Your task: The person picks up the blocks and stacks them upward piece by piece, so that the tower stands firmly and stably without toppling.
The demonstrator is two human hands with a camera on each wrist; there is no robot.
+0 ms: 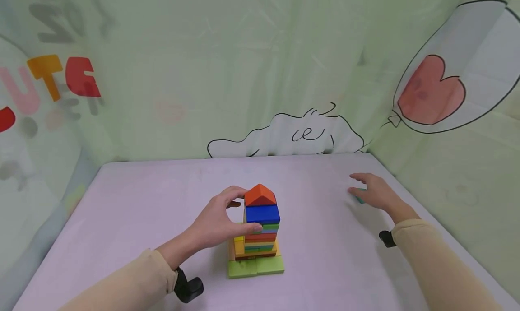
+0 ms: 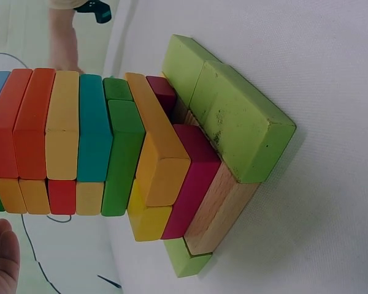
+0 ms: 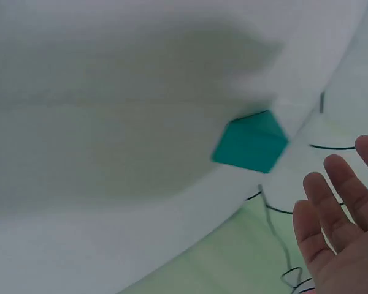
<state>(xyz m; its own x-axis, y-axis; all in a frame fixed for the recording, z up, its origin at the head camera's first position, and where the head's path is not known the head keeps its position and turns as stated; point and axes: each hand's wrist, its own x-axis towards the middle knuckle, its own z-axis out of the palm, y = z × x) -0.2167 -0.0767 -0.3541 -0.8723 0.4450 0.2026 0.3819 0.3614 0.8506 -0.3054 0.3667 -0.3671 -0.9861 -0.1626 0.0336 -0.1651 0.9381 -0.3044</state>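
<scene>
A tower of coloured wooden blocks (image 1: 262, 237) stands on light green base blocks (image 1: 256, 266), with a blue block (image 1: 262, 214) and an orange-red triangular block (image 1: 260, 195) at its top. My left hand (image 1: 215, 220) is spread about the tower's upper left side, thumb across the front and fingers behind. Whether the thumb touches is unclear; the fingers (image 2: 4, 254) show apart from the blocks in the left wrist view. Over at the right, my right hand (image 1: 375, 192) hovers with loosely extended fingers above a teal block (image 3: 251, 144) that looks triangular and lies on the table.
A whitish table (image 1: 162, 202) carries the tower near its front middle. Pale green printed curtains (image 1: 183, 76) enclose the back and both sides. Each wrist wears a dark camera mount, one of them (image 1: 188, 289) near the tower's base.
</scene>
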